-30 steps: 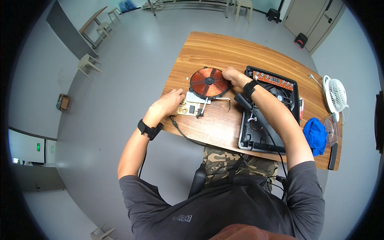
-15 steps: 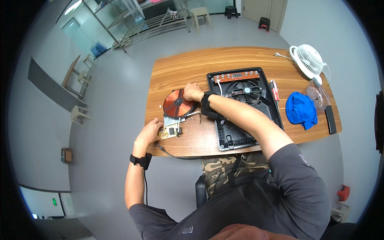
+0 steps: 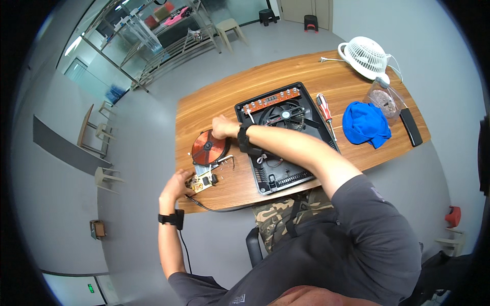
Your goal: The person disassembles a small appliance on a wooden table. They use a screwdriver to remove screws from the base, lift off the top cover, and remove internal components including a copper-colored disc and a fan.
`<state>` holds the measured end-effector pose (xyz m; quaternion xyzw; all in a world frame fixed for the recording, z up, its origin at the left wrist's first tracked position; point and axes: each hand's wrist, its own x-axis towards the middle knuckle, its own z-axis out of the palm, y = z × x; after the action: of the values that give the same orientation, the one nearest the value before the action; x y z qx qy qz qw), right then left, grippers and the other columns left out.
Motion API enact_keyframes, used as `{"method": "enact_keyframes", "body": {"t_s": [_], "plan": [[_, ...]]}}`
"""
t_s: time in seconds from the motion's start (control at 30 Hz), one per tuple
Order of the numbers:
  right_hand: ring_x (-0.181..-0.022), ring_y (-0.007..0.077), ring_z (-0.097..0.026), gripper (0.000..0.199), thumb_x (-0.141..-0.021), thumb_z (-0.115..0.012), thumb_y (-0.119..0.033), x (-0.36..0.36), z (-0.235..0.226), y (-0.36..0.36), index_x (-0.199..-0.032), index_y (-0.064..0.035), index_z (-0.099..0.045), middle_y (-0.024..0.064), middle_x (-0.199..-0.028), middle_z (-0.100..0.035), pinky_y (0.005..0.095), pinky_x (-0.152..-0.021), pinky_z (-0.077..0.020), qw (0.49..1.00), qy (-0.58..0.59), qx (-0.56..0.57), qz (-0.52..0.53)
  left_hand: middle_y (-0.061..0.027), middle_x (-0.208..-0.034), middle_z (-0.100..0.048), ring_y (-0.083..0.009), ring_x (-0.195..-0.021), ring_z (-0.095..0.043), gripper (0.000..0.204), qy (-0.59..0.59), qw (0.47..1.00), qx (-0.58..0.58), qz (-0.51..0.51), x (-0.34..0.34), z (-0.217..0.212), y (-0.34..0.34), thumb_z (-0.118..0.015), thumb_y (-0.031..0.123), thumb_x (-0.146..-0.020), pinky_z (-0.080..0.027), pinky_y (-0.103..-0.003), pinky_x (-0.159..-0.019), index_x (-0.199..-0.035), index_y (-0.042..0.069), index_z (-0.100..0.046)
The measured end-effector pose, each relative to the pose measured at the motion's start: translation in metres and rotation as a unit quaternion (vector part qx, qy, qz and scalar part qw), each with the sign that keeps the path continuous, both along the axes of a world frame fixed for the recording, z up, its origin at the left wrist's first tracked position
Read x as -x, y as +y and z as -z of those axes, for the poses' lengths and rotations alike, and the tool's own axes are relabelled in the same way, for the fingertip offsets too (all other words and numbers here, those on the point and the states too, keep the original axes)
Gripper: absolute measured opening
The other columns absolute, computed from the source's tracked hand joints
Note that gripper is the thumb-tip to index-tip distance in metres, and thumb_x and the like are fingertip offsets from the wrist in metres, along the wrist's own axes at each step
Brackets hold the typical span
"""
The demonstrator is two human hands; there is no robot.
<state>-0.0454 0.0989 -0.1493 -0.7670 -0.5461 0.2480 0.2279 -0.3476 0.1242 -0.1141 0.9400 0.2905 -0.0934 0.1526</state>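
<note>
My right hand (image 3: 224,127) is closed at the upper right rim of a round copper induction coil (image 3: 201,154) with a dark centre. Just below the coil, partly under it, lies a tan circuit board (image 3: 206,182) with a silver finned heat sink (image 3: 202,170) and black components. My left hand (image 3: 177,184) pinches the board's left end; its fingertips are partly hidden. Beneath my right forearm sits an open black cooker housing (image 3: 268,186), holding a black fan (image 3: 286,115) and an orange strip of buttons (image 3: 270,100).
Small screws (image 3: 223,164) lie beside the coil. A black cord (image 3: 219,210) runs along the table's front edge. To the right are a red-and-white screwdriver (image 3: 325,109), a blue cloth (image 3: 365,125), a clear container (image 3: 383,102), a black bar (image 3: 411,127) and a white fan (image 3: 365,56).
The whole view has turned and shifted, so the table stands farther left and tilted. Both hands keep about the same places at the coil and the board.
</note>
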Motion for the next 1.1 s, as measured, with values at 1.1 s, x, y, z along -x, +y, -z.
{"method": "enact_keyframes", "body": {"t_s": [1.1], "plan": [[-0.094,0.0455,-0.070,0.060,-0.085,-0.071,-0.049,-0.292,0.036,-0.247,-0.090,0.0106,-0.072,0.0358,-0.092,-0.068,0.0488,-0.082,-0.0562,0.970,-0.173,0.075,0.155,-0.0170,-0.105,-0.072,-0.0342,-0.101,-0.069,0.031,-0.134,0.972,0.017,0.190,-0.330,0.016,-0.073,-0.081,0.007,-0.076,-0.055,-0.042,-0.089,-0.105,-0.001,-0.074]]}}
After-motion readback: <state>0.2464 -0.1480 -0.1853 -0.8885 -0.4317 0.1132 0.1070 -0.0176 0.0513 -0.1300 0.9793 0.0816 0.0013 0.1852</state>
